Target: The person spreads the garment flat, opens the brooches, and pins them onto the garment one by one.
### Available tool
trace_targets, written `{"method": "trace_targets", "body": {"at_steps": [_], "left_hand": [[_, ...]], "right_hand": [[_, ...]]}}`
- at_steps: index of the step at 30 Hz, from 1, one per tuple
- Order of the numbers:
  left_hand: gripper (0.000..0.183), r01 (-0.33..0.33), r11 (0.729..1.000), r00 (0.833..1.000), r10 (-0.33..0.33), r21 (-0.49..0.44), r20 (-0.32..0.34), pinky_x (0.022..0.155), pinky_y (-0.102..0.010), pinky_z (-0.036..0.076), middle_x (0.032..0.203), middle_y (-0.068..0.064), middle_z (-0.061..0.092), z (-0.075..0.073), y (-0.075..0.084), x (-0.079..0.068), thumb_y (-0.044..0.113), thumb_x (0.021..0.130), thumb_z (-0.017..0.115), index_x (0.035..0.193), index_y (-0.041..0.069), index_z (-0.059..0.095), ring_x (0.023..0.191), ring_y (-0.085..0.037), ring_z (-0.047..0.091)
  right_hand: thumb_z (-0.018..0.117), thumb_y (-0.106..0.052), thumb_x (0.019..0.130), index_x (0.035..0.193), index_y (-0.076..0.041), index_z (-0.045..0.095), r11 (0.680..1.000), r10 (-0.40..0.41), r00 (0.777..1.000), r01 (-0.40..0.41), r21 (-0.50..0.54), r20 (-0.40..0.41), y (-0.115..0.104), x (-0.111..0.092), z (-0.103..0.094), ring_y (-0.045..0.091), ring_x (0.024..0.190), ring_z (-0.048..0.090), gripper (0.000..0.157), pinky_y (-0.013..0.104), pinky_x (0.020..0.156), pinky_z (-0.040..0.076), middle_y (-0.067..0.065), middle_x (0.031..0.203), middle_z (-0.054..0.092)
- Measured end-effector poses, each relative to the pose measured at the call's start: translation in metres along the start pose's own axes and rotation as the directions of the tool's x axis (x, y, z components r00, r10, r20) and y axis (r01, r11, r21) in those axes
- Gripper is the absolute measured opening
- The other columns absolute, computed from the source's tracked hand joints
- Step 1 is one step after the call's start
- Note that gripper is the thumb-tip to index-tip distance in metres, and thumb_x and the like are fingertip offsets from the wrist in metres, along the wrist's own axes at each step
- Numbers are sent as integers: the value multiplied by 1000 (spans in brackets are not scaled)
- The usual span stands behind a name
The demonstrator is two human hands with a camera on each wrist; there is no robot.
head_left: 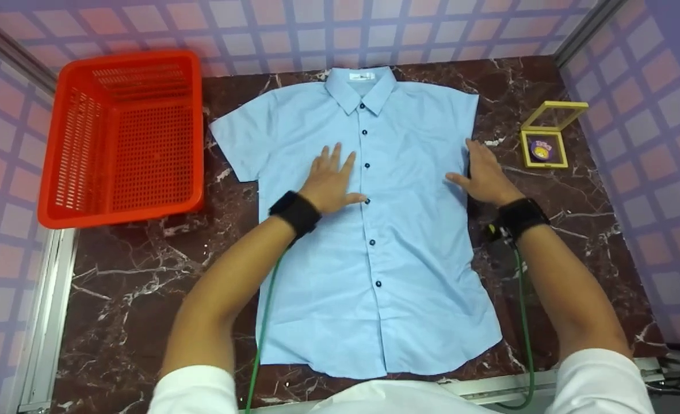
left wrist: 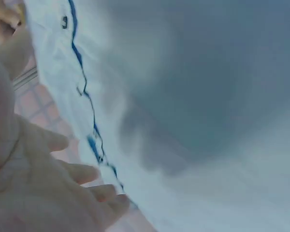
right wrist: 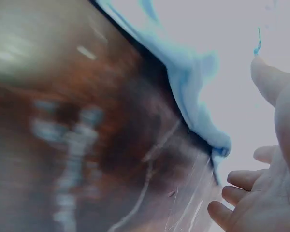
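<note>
A light blue short-sleeved shirt (head_left: 317,270) lies flat, front up, collar toward the back wall, with dark buttons down its middle. Over its chest, just left of the button row, is my left hand (head_left: 327,181), fingers spread and straight. In the left wrist view the left palm (left wrist: 43,179) shows above the cloth, its shadow falling on it. My right hand (head_left: 484,173) is at the shirt's right side edge below the sleeve, fingers extended and thumb over the cloth. The right wrist view shows the right hand (right wrist: 261,193) with nothing in its fingers, beside the rumpled shirt edge (right wrist: 193,96).
A red plastic basket (head_left: 156,155) stands at the left of the dark marbled table (head_left: 144,276). On the right sits a small yellow-framed case (head_left: 544,150) with its lid up and a round purple item inside. Green cables (head_left: 522,310) run from both wrist bands. Checkered walls enclose the table.
</note>
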State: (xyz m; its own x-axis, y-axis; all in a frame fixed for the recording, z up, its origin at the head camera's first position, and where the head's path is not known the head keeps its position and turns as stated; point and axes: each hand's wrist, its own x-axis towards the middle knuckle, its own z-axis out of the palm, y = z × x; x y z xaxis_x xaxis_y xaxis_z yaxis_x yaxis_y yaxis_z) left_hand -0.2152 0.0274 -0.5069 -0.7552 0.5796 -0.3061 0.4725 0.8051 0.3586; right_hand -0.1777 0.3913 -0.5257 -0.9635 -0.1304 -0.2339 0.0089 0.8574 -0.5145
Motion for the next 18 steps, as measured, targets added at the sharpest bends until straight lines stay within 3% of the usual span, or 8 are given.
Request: {"method": "trace_targets", "body": {"at_steps": [7,13,18], "left_hand": [[90,-21,994,1000,23,109,-15,122,-53,2,166,-21,-3,14,39,58,60,98,52,163,13,11,151,-44,-4],[86,-37,980,999,39,195,-7,121,-55,7,168,-16,-1,13,72,80,58,97,55,163,20,15,151,-45,-1],[88,6,978,999,-13,209,33,120,-56,13,168,-14,4,11,88,90,52,93,66,163,26,18,149,-51,4]], "right_hand": [[45,-44,105,158,3,-6,986,158,987,-158,48,-6,9,32,-3,44,151,-8,88,55,120,-1,30,163,-2],[45,-41,106,157,5,-7,982,181,982,-178,63,-49,9,42,-5,47,150,-6,86,55,120,-1,30,163,0],[46,-32,106,160,0,3,964,221,965,-194,181,-139,6,51,-7,39,152,11,76,52,121,12,25,164,14]]}}
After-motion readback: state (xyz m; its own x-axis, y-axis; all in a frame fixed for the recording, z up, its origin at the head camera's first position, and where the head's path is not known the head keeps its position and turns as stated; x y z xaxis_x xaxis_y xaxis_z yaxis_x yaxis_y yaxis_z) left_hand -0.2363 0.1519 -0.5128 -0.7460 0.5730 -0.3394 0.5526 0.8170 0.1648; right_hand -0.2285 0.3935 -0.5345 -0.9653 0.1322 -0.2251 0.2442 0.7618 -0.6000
